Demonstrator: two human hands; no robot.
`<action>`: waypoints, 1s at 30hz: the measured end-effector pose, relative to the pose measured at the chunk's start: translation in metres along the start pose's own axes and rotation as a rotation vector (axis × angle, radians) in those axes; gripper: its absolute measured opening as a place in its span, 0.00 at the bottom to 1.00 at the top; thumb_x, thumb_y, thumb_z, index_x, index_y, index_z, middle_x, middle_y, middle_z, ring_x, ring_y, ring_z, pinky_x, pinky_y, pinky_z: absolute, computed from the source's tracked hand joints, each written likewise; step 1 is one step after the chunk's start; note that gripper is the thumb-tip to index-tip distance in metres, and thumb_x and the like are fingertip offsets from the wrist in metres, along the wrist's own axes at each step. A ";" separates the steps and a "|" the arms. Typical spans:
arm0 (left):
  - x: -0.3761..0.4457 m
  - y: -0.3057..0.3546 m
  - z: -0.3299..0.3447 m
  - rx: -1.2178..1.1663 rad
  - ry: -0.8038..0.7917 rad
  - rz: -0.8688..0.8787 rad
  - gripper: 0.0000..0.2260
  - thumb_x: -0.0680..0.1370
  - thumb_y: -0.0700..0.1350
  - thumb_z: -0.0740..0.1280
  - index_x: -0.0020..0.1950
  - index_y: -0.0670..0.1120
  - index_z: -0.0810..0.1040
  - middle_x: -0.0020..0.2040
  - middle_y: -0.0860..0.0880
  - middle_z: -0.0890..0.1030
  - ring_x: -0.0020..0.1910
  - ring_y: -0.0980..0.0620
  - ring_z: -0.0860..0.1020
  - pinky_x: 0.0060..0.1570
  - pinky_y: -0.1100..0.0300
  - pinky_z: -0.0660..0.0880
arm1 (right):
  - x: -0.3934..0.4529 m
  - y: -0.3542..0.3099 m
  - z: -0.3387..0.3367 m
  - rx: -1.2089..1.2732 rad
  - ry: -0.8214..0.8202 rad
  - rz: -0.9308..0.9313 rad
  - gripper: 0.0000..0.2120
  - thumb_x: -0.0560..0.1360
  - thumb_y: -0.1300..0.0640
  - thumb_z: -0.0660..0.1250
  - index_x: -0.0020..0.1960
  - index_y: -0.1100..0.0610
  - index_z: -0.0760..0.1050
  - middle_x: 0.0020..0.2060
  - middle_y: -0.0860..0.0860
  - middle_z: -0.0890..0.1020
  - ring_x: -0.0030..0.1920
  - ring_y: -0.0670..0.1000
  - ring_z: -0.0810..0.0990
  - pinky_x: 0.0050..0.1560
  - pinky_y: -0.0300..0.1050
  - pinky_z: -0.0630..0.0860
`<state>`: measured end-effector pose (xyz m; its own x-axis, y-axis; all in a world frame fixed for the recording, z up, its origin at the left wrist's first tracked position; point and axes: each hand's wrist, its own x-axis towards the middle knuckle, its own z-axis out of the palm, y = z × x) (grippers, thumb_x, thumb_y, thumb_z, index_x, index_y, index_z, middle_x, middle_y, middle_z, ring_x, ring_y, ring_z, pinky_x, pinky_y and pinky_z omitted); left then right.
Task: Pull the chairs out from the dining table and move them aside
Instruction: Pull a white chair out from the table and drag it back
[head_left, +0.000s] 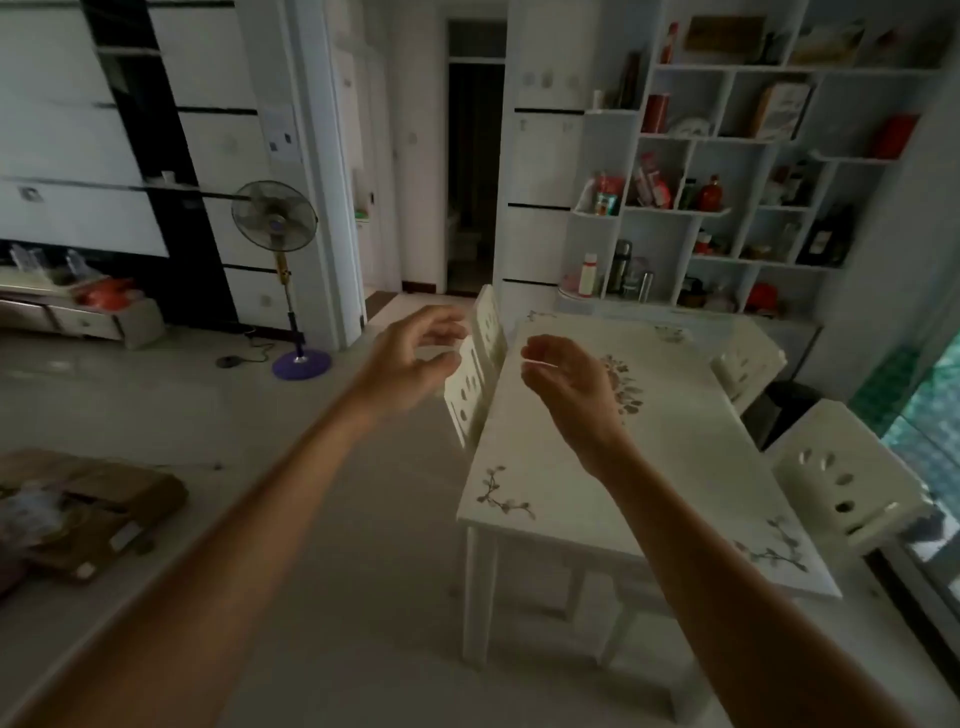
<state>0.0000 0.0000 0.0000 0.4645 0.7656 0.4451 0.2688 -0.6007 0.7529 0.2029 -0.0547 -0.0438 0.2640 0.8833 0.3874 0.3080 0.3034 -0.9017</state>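
Observation:
A white dining table (670, 467) with flower prints stands right of centre. Two white chairs are tucked in on its left side: the nearer chair (467, 384) and the farther chair (489, 317) behind it. On the right side stand a near chair (841, 478) and a far chair (748, 364). My left hand (410, 358) hovers with fingers spread just left of the nearer left chair's backrest top, holding nothing. Over the table's left edge, my right hand (566, 379) is raised, its fingers loosely curled and nothing in it.
A standing fan (278, 228) with a purple base (301, 364) and a trailing cord stands on the floor at the left. Cardboard and bags (78, 514) lie at the lower left. A filled wall shelf (727, 171) rises behind the table. Glass doors (930, 452) are at the right.

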 end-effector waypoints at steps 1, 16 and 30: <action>0.013 -0.007 0.001 0.010 0.000 0.002 0.19 0.76 0.40 0.67 0.67 0.46 0.71 0.59 0.50 0.78 0.59 0.56 0.76 0.56 0.61 0.73 | 0.013 0.006 0.002 -0.005 0.010 0.007 0.15 0.74 0.56 0.69 0.60 0.49 0.77 0.57 0.48 0.82 0.55 0.44 0.82 0.54 0.44 0.82; 0.197 -0.184 -0.020 0.044 -0.073 -0.110 0.22 0.75 0.34 0.64 0.68 0.49 0.70 0.61 0.52 0.78 0.60 0.59 0.75 0.56 0.62 0.73 | 0.221 0.121 0.090 -0.062 -0.003 0.158 0.18 0.72 0.56 0.67 0.62 0.53 0.78 0.57 0.47 0.82 0.57 0.48 0.82 0.57 0.52 0.81; 0.400 -0.383 -0.059 -0.089 -0.372 0.040 0.21 0.76 0.39 0.66 0.68 0.51 0.71 0.58 0.55 0.78 0.58 0.62 0.76 0.54 0.63 0.76 | 0.392 0.215 0.186 -0.166 0.312 0.276 0.17 0.73 0.59 0.70 0.62 0.54 0.78 0.52 0.43 0.83 0.52 0.41 0.83 0.48 0.35 0.80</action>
<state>0.0334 0.5499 -0.0813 0.7521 0.5961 0.2809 0.1773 -0.5936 0.7850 0.2023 0.4230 -0.1216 0.6116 0.7656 0.1993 0.3233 -0.0120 -0.9462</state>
